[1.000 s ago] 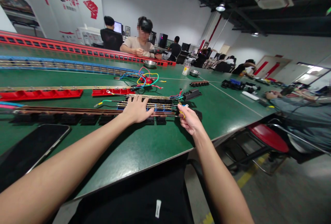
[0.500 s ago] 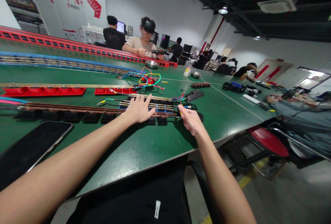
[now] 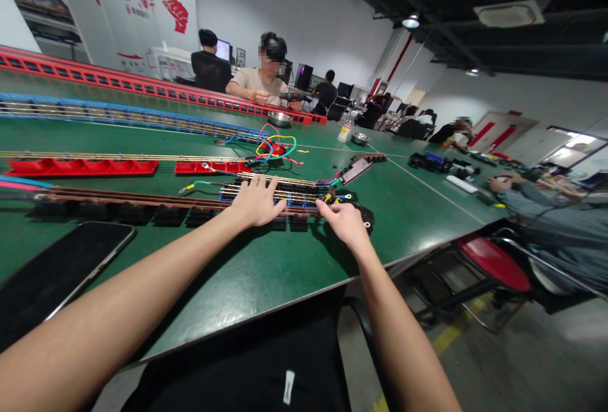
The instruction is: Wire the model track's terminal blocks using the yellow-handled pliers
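Note:
My left hand [image 3: 256, 201] lies flat with spread fingers across the brown conductor rails [image 3: 156, 201] and the blue bracket with brass-coloured strips [image 3: 289, 196]. At the right end of these rails, my right hand [image 3: 344, 218] is closed, thumb and fingers pinched by a small yellow-and-black piece [image 3: 329, 197]. What lies between the fingertips is too small to make out. Close by are a blue wire with a ring terminal [image 3: 346, 196] and a black end housing [image 3: 367, 217], partly behind the hand. A grey-black box [image 3: 356, 171] with coloured wires sits just beyond.
A phone [image 3: 71, 272] lies at the near left. Red holders [image 3: 80, 168], a blue rail [image 3: 128, 117] and a long red rail [image 3: 156, 85] stretch across the green table [image 3: 228, 304]. Metal bowls [image 3: 280, 118] and a bottle [image 3: 345, 131] stand farther back. Another person works opposite.
My right hand has shifted slightly left and turned, showing more of the black end housing. The box beyond has tilted, its face now lighter. My left hand stays in place.

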`<state>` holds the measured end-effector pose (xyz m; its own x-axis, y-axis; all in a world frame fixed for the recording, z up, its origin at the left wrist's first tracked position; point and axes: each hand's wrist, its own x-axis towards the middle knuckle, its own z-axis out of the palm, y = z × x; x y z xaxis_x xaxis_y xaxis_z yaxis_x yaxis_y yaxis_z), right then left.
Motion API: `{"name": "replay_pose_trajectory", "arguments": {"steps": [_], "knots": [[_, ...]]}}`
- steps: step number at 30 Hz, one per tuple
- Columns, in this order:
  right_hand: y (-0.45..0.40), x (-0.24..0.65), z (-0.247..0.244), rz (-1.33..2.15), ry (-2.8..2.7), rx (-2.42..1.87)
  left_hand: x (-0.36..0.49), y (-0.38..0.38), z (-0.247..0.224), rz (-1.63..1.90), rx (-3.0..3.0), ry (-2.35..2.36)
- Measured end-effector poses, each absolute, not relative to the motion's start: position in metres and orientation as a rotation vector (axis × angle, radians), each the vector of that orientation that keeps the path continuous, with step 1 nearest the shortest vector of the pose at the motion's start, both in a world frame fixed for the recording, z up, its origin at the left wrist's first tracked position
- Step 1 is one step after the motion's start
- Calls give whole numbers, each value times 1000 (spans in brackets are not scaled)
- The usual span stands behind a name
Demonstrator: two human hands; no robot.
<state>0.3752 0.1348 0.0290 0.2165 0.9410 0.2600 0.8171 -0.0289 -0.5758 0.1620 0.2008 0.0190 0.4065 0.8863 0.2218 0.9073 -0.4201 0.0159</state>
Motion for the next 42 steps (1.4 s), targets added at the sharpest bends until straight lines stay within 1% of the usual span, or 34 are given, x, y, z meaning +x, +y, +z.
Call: {"name": "replay_pose_trajectory", "arguments": {"steps": [3,5,9,16,29,36,42], "knots": [[138,382,24,347,-1548,-1841,162,201,19,-289,-2543,-1633],[138,384,23,347,-1533,-1836,162,201,19,-282,-2537,-1639],[135,377,26,211,-1615,-1882,162,201,19,-282,-2534,-1647],[130,364,29,-42,-1726,-2110,162,201,19,-290,-2531,-1643],[125,374,39,17,-1781,-2192,163,200,20,-292,-2526,-1624],[126,405,47,161,-1885,-2074,162,200,20,-267,-2517,-1620],[124,407,51,50,-1952,-2121,162,200,20,-274,-2517,-1615]]}}
